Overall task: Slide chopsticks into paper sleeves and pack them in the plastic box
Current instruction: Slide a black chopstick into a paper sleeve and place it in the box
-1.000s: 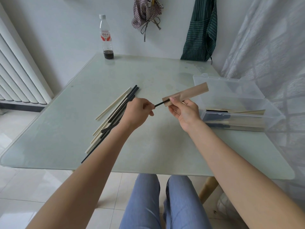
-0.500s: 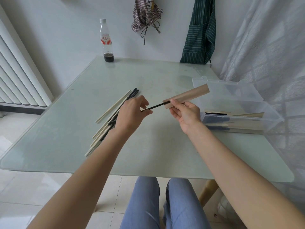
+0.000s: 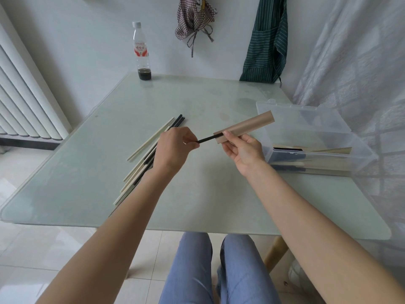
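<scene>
Above the glass table, a little over its middle, the left hand pinches the free end of a black chopstick between thumb and curled fingers. That chopstick runs up and to the right into the open end of a tan paper sleeve, with only a short dark length showing between the two hands. The right hand holds the sleeve from below near its mouth, thumb on top and fingers curled beneath; the sleeve tilts up toward the right, its far end over the open lid of the plastic box.

The box sits at the table's right edge, and sleeved chopsticks lie flat inside it. Left of the left hand, partly hidden by the wrist, a loose pile of chopsticks, pale and black, lies slanted on the glass. At the far edge stands a bottle with dark liquid at its bottom. Two aprons hang on the wall behind: a checked apron and a green striped apron.
</scene>
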Demonstrator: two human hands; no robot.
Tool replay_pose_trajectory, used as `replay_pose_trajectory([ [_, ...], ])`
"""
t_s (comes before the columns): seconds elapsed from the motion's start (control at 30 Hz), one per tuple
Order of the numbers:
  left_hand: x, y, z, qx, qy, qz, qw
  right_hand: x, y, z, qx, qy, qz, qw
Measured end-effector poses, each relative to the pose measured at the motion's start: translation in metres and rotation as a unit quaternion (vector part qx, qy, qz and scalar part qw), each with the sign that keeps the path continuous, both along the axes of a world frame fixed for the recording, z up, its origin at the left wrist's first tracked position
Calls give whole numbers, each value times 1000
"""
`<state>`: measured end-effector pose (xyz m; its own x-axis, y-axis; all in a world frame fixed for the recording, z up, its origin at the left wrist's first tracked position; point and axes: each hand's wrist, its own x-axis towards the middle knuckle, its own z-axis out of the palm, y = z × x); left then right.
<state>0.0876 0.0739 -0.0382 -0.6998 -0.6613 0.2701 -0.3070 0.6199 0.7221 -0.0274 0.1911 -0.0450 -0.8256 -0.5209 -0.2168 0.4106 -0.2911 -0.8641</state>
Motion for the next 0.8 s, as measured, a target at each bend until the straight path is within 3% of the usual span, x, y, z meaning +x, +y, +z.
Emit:
replay_pose_trajectory([
  [0.2, -2, 4, 2, 50, 46, 1, 998, 11, -11, -1, 10, 1, 40, 999],
  [0.4, 16, -11, -5, 63, 27, 14, 998, 13, -21, -2, 31, 9, 85, 996],
  [0.63, 41, -42, -30, 3, -181, 124, 976, 15, -41, -8, 27, -33, -39, 998],
  [0.8, 37, -43, -36, -15, -240, 145, 960, 19, -49, -12, 26, -36, -49, 998],
])
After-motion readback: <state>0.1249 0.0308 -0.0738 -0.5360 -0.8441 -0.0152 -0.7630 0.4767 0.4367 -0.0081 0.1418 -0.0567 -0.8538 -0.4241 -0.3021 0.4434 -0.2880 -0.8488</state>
